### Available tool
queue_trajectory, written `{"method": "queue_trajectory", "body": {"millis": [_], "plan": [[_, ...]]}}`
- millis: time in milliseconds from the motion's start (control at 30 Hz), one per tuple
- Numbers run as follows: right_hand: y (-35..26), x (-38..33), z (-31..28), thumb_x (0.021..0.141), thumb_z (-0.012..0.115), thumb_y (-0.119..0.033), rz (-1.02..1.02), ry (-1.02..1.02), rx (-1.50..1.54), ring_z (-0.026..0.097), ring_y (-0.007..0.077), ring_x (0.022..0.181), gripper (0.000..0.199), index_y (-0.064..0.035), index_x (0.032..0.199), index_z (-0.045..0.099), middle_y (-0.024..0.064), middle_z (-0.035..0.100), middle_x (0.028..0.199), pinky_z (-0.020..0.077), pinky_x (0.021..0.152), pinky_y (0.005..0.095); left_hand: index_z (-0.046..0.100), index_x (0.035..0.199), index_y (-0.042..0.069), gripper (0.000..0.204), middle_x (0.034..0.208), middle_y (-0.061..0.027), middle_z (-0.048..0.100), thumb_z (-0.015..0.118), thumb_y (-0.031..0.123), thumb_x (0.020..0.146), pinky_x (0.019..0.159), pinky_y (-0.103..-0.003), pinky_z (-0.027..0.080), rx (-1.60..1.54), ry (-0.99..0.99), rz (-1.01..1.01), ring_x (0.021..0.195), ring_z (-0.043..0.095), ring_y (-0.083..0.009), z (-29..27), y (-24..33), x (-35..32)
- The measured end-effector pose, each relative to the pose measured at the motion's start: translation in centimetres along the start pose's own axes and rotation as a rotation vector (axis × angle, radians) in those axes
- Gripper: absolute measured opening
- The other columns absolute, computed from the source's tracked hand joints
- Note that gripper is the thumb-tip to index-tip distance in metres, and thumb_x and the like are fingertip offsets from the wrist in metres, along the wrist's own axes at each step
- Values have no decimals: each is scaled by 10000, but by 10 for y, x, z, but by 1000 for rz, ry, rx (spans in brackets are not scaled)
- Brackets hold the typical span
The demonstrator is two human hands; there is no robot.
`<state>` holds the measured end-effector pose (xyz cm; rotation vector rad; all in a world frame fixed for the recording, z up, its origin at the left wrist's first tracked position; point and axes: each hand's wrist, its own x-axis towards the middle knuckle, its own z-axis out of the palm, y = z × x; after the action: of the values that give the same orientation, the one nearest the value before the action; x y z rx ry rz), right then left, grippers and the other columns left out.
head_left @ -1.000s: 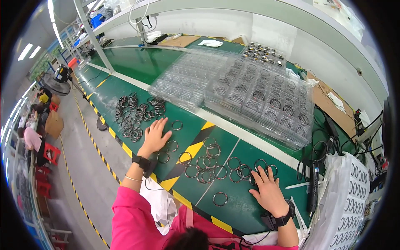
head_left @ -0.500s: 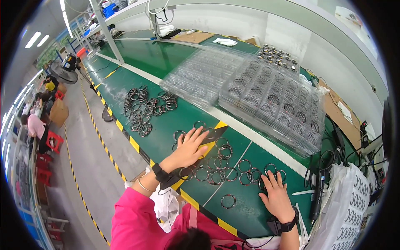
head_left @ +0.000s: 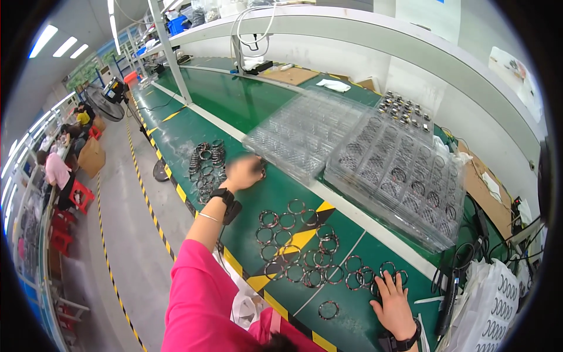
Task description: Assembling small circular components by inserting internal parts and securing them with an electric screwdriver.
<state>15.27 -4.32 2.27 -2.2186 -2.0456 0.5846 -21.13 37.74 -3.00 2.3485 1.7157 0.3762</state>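
My left hand (head_left: pixel 243 173) reaches out over the green bench (head_left: pixel 246 232), at the right side of a heap of dark rings (head_left: pixel 205 167). Its fingers are smeared, and some dark ring edges show beside them; whether it grips any is not clear. Nearer to me, several thin rings (head_left: pixel 295 273) with reddish flecks lie spread flat, some overlapping, across the yellow-and-black tape. My right hand (head_left: pixel 392 305) rests low at the right with fingers spread, the fingertips by the rightmost rings (head_left: pixel 401 277). One single ring (head_left: pixel 329 310) lies apart, left of that hand.
Behind the rings stand clear plastic trays (head_left: pixel 308 126), with a stack of ring-filled trays (head_left: pixel 399 182) to their right. A small tray of metallic parts (head_left: pixel 404 111) sits farther back. Cables and a black tool (head_left: pixel 450 293) lie at right, beside white printed sheets (head_left: pixel 495 311).
My left hand has moved from the spread rings, away and leftward to the heap. The spread rings it covered now show. My right hand stays by the rightmost rings; the whole view has shifted.
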Motion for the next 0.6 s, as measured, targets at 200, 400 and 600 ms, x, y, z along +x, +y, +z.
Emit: {"method": "queue_trajectory", "body": {"millis": [200, 400, 600], "plan": [[-7, -2, -8, 816, 717, -190, -6, -21, 18, 245, 500, 1408, 690, -53, 1420, 412, 207, 307, 1527, 327, 1019, 691, 611, 1191, 159, 499, 1091, -137, 636, 745, 187, 711, 898, -465, 479, -167, 175, 486, 1060, 567, -361, 2, 12, -31], [-5, 1, -9, 988, 542, -253, -32, -46, -88, 240, 445, 1437, 566, -131, 1504, 343, 144, 297, 1568, 299, 1072, 666, 561, 1225, 143, 561, 1212, -153, 538, 764, 165, 703, 980, -479, 414, -253, 115, 637, 1161, 490, -367, 22, 63, -79], [2, -1, -9, 991, 541, -249, -79, -27, -90, 271, 456, 1419, 559, -138, 1503, 346, 164, 308, 1558, 326, 1070, 630, 475, 1339, 130, 590, 1401, -182, 417, 718, 221, 810, 1090, -508, 323, -167, 272, 370, 1336, 370, -388, -5, 52, -105]]}}
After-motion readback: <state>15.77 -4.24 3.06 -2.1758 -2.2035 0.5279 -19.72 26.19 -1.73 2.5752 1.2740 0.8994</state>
